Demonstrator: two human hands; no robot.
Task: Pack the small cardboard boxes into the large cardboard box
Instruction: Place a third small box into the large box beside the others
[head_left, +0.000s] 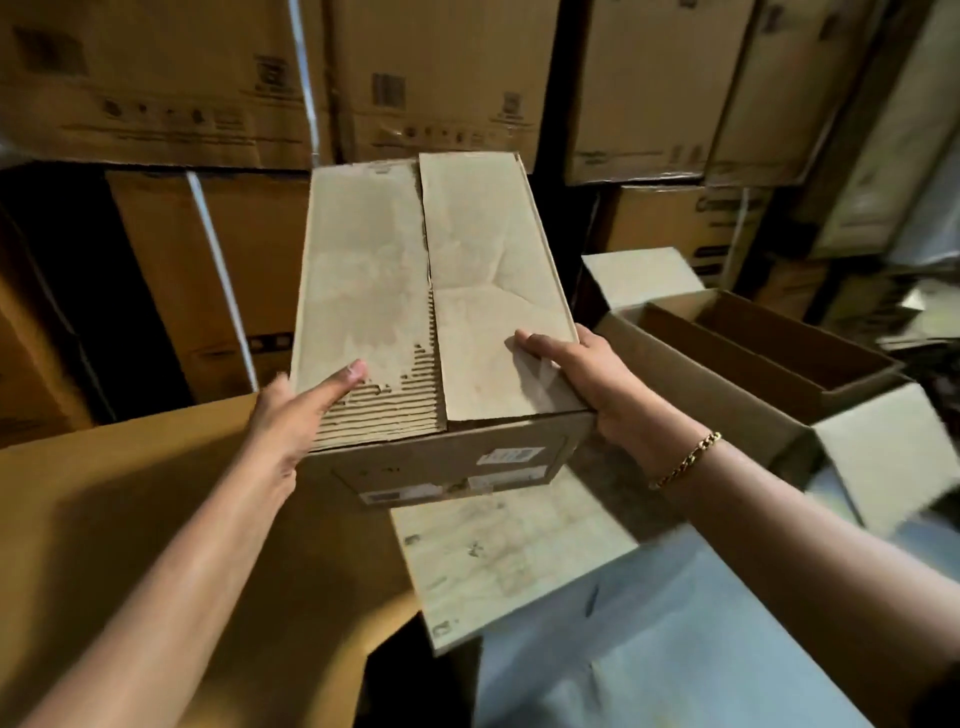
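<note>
A small cardboard box (415, 270) with shut top flaps and a torn patch of bare corrugation is held in the air in front of me. My left hand (296, 415) grips its near left corner, thumb on top. My right hand (587, 379) grips its near right corner, thumb lying on the top flap; a gold chain bracelet circles that wrist. To the right stands the large cardboard box (769, 410), open, its flaps spread out. Inside it I see upright cardboard walls, and I cannot tell whether they belong to small boxes.
Stacks of big printed cartons (426, 78) fill the back wall. A wide brown carton top (130, 519) lies below my left arm. A flat cardboard sheet (498, 551) lies under the held box, on pale floor (675, 649).
</note>
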